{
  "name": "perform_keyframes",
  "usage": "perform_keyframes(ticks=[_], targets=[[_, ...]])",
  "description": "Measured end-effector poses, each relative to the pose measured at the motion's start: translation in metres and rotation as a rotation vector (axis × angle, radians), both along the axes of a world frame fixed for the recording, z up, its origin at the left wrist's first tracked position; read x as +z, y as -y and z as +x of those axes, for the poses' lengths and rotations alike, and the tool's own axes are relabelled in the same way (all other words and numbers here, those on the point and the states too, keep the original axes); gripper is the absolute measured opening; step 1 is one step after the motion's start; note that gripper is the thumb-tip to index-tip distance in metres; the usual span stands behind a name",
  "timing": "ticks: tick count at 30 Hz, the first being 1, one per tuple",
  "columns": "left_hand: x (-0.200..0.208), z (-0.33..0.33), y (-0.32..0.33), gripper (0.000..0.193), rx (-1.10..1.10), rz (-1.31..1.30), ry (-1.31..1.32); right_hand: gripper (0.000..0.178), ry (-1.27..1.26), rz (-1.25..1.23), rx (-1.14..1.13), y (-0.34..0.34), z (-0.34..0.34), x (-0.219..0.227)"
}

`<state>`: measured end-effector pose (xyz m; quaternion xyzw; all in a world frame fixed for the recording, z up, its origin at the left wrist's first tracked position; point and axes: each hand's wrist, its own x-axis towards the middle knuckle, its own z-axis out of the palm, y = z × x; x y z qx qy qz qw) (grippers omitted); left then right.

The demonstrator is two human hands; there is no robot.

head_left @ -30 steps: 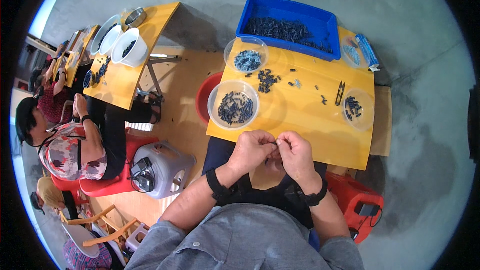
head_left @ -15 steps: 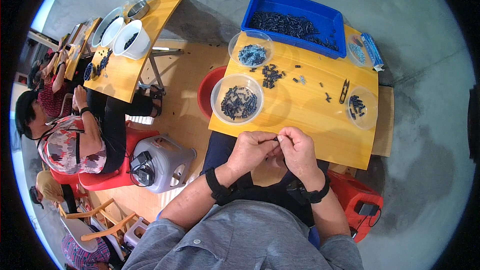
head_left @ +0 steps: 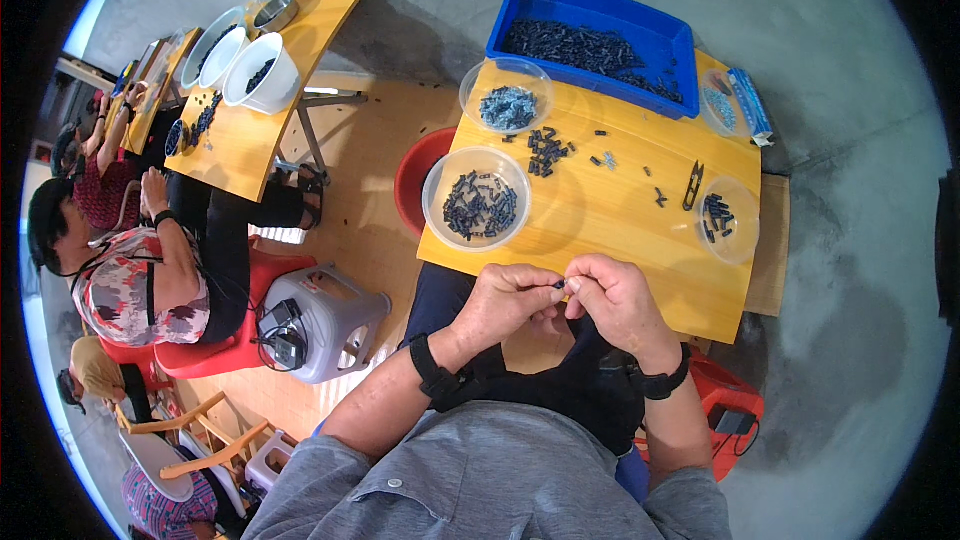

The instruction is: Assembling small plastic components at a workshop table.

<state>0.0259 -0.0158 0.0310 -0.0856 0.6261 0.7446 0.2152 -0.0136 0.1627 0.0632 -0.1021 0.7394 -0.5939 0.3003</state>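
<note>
Left hand: your left hand (head_left: 505, 302) is curled narrow, thumb and forefinger pinched on a small dark part (head_left: 560, 285) at the near edge of the yellow table (head_left: 600, 220)
Right hand: your right hand (head_left: 618, 298) meets it fingertip to fingertip, closed on the same part from the other side; the two hands touch
Why held so: you seem to bring both hands together close to your body so the tiny piece stays steady between the fingertips
The part: it looks short, dark and slim; only a tip shows between your fingers, too small to tell its shape
Supply bowl: the clear bowl (head_left: 477, 198) of similar dark pieces sits just beyond your left hand, likely put there for a short reach
Bulk stock: the blue bin (head_left: 590, 40) at the far edge holds a heap of the same dark pieces, well apart from your hands
Loose pieces: a scatter of small parts (head_left: 548, 150) lies mid-table between the bowls
Cutter: small black snips (head_left: 692, 186) lie to your right, beside a second clear bowl (head_left: 728, 220)
Nearby: another person (head_left: 130, 270) sits at the next yellow table to your left
</note>
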Motion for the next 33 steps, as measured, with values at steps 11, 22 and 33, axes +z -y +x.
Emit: perform_keyframes(ticks=[11, 22, 33], targets=[[-0.003, -0.009, 0.002, 0.014, -0.113, -0.130, -0.005, 0.008, -0.363, 0.146, 0.180, 0.001, -0.010, -0.008], [-0.005, -0.012, 0.001, 0.012, -0.078, -0.032, 0.083, 0.009, -0.240, 0.193, 0.247, 0.002, -0.023, 0.002], [0.003, -0.020, 0.004, 0.012, -0.055, 0.010, 0.124, 0.005, -0.055, 0.086, 0.032, 0.003, -0.019, 0.000]])
